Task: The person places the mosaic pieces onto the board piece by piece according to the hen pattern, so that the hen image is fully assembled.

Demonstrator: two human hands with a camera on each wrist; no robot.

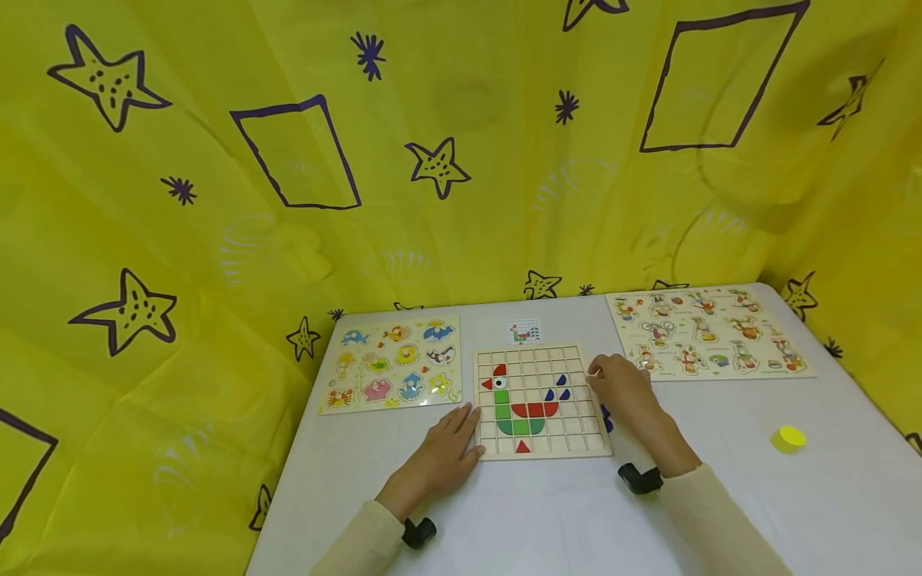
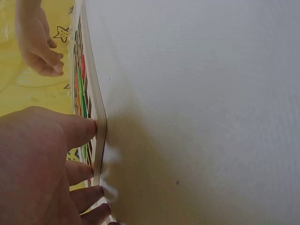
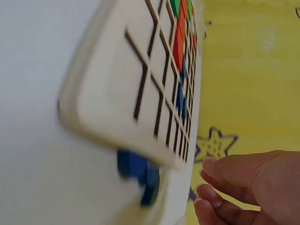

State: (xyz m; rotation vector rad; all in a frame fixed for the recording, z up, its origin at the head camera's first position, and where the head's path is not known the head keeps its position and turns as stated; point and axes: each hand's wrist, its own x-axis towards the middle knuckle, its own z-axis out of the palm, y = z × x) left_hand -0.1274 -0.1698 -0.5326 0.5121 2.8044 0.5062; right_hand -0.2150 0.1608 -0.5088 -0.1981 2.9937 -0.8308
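Observation:
A wooden grid board [image 1: 576, 444] lies on the table with coloured pieces set in a bird shape. Its red, green and blue pieces include a red strip [image 1: 535, 410], a green square [image 1: 502, 397] and a blue half-round piece [image 1: 562, 380]. My left hand [image 1: 446, 450] touches the board's left edge, its fingers fairly straight; the left wrist view shows the thumb against the rim. Over the board's right edge is my right hand [image 1: 625, 390], fingers loosely bent, with no piece visible between them in the right wrist view. Loose blue pieces [image 3: 136, 166] lie beside the right edge.
Behind the grid board lies a small pattern card [image 1: 523, 332] picturing a similar bird. A sea-animal puzzle board [image 1: 392, 364] is on the left, another picture puzzle board [image 1: 709, 336] at the back right. A yellow round object [image 1: 788, 438] stands on the right of the white table [image 1: 547, 520].

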